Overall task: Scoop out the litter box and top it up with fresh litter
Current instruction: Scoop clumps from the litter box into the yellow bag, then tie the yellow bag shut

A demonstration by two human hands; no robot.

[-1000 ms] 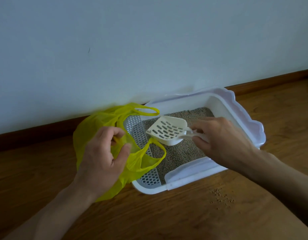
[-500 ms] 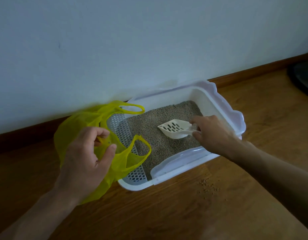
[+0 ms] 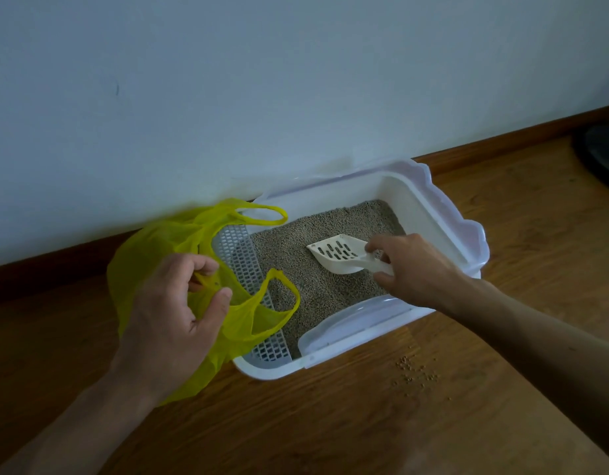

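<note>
No brand, label or writing can be read on anything here.

At the left, a thin yellow plastic bag (image 3: 148, 258) slumps on the wooden floor (image 3: 330, 423) against the baseboard (image 3: 56, 255), its two loop handles draped over the left end of the litter box (image 3: 443, 214). The person's left hand (image 3: 172, 320) comes in from below and pinches a fold of the bag's mouth between the curled fingers and the thumb.

The litter box is a white plastic tray with a scalloped rim, set on the floor close to the wall (image 3: 227, 80). A white perforated grid panel (image 3: 241, 269) runs along its left end, partly under the bag handles. The rest holds grey-brown granular litter (image 3: 306, 279), fairly level.

Over the litter, the right hand (image 3: 412, 269) grips the handle of a white slotted litter scoop (image 3: 340, 255), fingers wrapped above and thumb beneath; the blade points left, down at the litter surface.

Right of the box's near corner, a few spilled litter granules (image 3: 416, 370) dot the floor. A dark object (image 3: 601, 152) sits at the far right edge, too cropped to identify.
</note>
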